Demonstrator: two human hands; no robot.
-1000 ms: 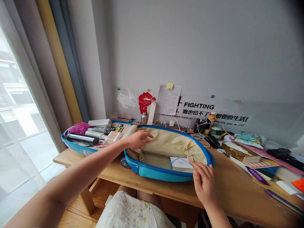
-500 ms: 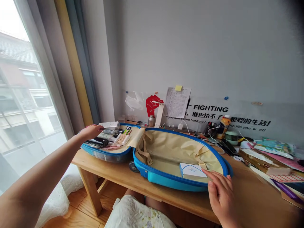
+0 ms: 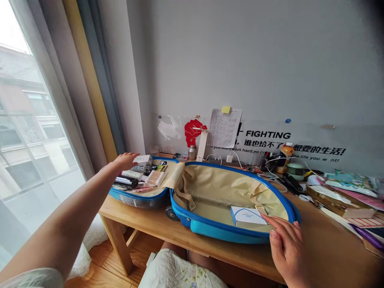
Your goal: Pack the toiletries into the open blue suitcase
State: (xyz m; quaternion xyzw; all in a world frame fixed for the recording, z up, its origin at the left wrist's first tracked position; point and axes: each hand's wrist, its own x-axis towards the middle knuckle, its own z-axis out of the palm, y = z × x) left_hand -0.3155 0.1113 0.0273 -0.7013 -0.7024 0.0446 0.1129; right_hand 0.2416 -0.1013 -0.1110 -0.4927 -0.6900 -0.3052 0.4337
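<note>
left hand: my left hand [image 3: 124, 160] is stretched out flat, fingers apart and gripping nothing, with the tips right at the end of a long white carton [image 3: 143, 160] (can't tell if they actually touch it)
white carton: lies on top of the pile in the left half of the suitcase, at that half's far edge
right hand: the right hand [image 3: 286, 248] lies palm down on the near rim of the right half, fingers spread and loose, forefinger tip just about at the corner of a blue-and-white box [image 3: 247, 216]
blue-and-white box: flat on the beige lining, in the near right corner of that half
suitcase: blue hard-shell suitcase [image 3: 216, 232], wide open, both halves lying side by side at the desk's left end, and the left half pokes past the desk's left edge
left half's contents: a black tube [image 3: 127, 181] and a pack of cotton swabs [image 3: 155, 178] just beside the carton, plus other small bits
straps: tan straps [image 3: 186, 196] hang loose at the hinge side
desk: wooden desk [image 3: 168, 224], with cluttered books and papers at its right end
back edge: an orange bottle [image 3: 287, 151] and a green jar [image 3: 295, 170] by the wall
</note>
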